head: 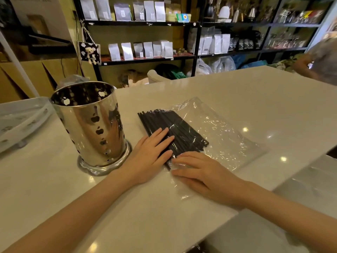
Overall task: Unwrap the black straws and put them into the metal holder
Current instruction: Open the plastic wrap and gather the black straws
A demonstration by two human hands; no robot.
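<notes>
Dozens of black straws (pixel 173 132) lie in a loose fan on the counter, just right of the metal holder (pixel 91 125), their far ends bare and their near ends overlapping the clear wrapper (pixel 218 132), which trails off to the right of them. To do this step well, I judge I should pin the plastic with one hand and sweep the straws toward the holder with the other, squaring them into one bundle before I lift (a scattered handful would snag on the rim). My left hand (pixel 151 152) lies flat and open, fingers extended across the straws nearest the holder, gripping nothing. My right hand (pixel 200 172) is likewise spread, palm down on the wrapper's near corner, fingertips touching the straw ends. Holder stands upright, nothing visible inside.
</notes>
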